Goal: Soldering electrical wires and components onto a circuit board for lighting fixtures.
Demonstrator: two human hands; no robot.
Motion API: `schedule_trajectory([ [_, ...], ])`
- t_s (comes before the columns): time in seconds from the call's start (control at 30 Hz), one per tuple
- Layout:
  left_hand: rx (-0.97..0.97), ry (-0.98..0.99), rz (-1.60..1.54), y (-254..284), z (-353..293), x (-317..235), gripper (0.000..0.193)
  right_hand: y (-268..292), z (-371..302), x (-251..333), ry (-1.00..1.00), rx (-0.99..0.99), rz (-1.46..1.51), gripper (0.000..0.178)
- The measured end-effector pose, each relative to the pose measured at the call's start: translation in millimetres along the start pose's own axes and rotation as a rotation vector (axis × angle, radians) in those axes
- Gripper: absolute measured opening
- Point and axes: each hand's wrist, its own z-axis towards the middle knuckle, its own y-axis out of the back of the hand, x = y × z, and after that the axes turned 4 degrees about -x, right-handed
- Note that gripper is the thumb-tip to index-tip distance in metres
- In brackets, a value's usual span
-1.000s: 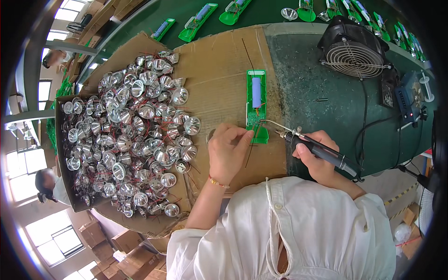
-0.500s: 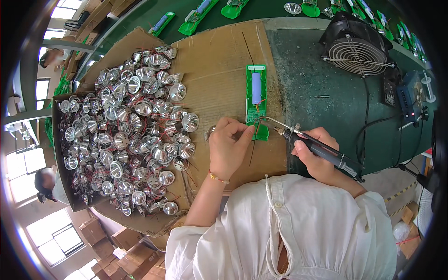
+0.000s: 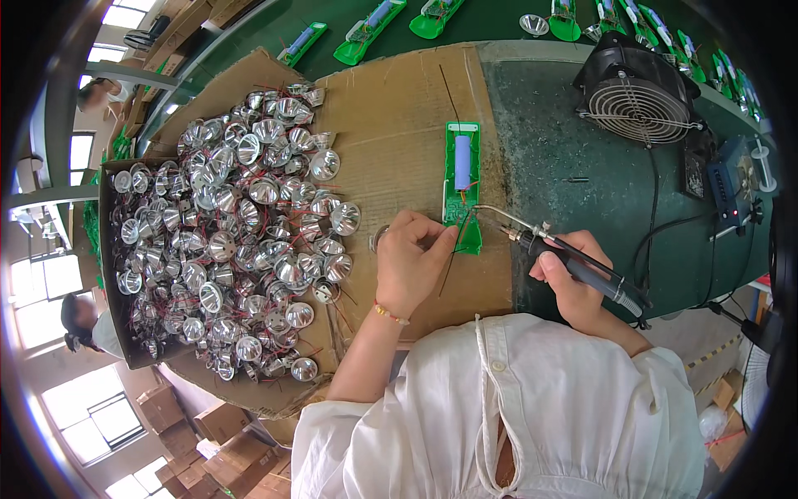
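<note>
Directly ahead of my hands, the green circuit board lies on the bench with its long axis running away from me, my left hand pinching a wire at its near end, my right hand gripping the soldering iron whose tip reaches that same end.

a big heap of shiny silver reflector cups with thin red wires lies on flattened cardboard, spilling out of an open cardboard box at the left. a black desk fan with a wire grille stands at the upper right on the dark green bench, near a small blue control unit with black cables. more green housings line the far edge. stacked cartons sit on the floor below.
</note>
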Motion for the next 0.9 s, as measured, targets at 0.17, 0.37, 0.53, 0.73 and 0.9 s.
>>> schedule_trajectory([
  [0.17, -0.004, -0.133, -0.098, 12.5, -9.1, 1.0, 0.010, 5.2, 0.5, -0.4, -0.033, 0.006, 0.006, 0.019],
  [0.37, 0.045, -0.299, 0.013, 15.3, -12.8, 2.1, 0.011, 4.3, 2.5, 0.9, -0.013, -0.014, 0.035, 0.018],
  [0.53, -0.053, -0.103, -0.001, 4.3, -2.3, -1.9, 0.012, -7.6, 4.4, 3.0, -0.110, 0.009, 0.104, 0.013],
  [0.73, -0.083, -0.050, -0.033, -3.3, 2.8, -2.4, 0.011, -15.3, 9.3, -7.1, -0.133, -0.019, 0.154, 0.013],
  [0.9, -0.095, -0.070, -0.047, -5.4, 3.9, 1.2, 0.011, -14.3, 7.5, -10.9, -0.159, -0.013, 0.178, 0.014],
])
